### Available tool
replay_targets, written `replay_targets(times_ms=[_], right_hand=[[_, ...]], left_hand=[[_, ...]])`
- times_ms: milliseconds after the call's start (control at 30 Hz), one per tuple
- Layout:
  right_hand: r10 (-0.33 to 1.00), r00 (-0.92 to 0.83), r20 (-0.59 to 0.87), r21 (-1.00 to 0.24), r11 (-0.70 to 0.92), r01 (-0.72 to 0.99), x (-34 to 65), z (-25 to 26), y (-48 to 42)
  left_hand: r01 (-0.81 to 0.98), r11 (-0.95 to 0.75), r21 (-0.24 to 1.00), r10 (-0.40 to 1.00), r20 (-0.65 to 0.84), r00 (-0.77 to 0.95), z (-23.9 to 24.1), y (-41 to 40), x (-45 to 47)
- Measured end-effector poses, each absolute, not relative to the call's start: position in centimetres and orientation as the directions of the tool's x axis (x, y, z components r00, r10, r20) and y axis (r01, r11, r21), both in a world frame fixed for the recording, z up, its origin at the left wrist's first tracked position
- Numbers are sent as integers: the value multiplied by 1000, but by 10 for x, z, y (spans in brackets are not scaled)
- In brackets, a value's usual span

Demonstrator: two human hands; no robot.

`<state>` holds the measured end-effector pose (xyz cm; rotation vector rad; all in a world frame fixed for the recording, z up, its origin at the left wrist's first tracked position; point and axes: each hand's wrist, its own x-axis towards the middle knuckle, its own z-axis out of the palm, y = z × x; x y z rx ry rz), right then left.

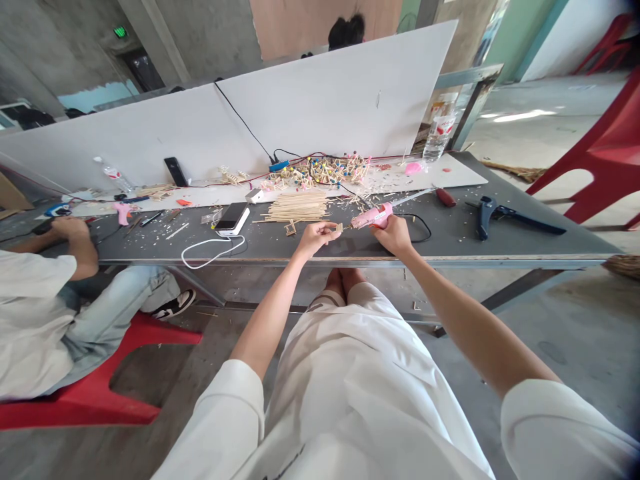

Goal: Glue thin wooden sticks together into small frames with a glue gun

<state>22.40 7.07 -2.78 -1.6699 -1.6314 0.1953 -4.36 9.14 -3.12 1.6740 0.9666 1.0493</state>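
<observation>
Head view | left hand (316, 240): fingertips nearly closed, pinching a small pale wooden stick piece (339, 228) | right hand (394, 235): fingers wrapped round a pink plastic glue gun (371, 217), its tip just beside that piece (contact unclear) | both above the long grey tabletop (270, 248), near straight tan wooden sticks (296, 207)

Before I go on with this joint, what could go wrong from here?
The pink glue gun in the right hand points its nozzle close to the left hand, so a slip might burn the fingertips if it is hot. The small wooden piece is pinched near its end, so a push might shift it. The white cable loops at the table's front edge and could get snagged.
</observation>
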Motion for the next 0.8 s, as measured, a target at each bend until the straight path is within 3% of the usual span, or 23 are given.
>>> replay_targets(times_ms=[800], right_hand=[[898, 171, 405, -586, 111, 803, 225, -29, 72]], left_hand=[[124, -282, 951, 912, 225, 344, -26, 87, -44]])
